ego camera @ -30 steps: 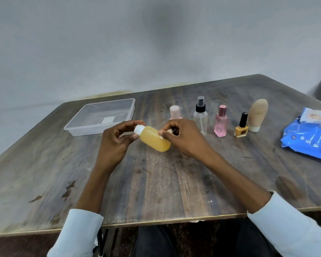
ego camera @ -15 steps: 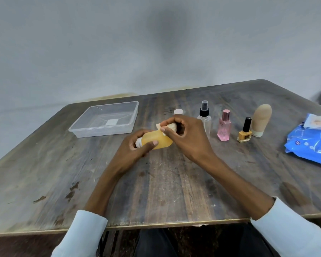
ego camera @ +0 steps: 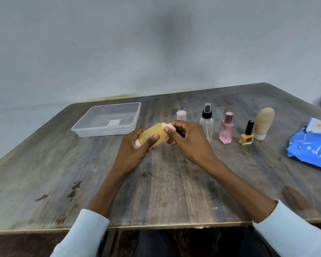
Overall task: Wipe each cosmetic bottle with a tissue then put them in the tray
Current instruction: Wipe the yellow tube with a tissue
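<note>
My left hand (ego camera: 132,147) grips a yellow bottle (ego camera: 153,135) with a white cap, held tilted above the table's middle, base pointing up and away. My right hand (ego camera: 187,140) pinches a small white tissue (ego camera: 168,126) against the bottle's far end. A clear plastic tray (ego camera: 107,118) stands at the back left with only a white label showing inside. Behind my right hand stand a pink-capped bottle (ego camera: 181,115), a clear spray bottle (ego camera: 206,121), a pink perfume bottle (ego camera: 226,128), a yellow nail polish (ego camera: 247,135) and a beige tube (ego camera: 263,123).
A blue wipes pack (ego camera: 312,147) lies at the table's right edge. The worn wooden table (ego camera: 165,191) has its front edge near my sleeves. A grey wall rises behind the table.
The bottle has turned in my left hand: its cap now points toward me and its base away. My right hand with the tissue has shifted along to the bottle's far end.
</note>
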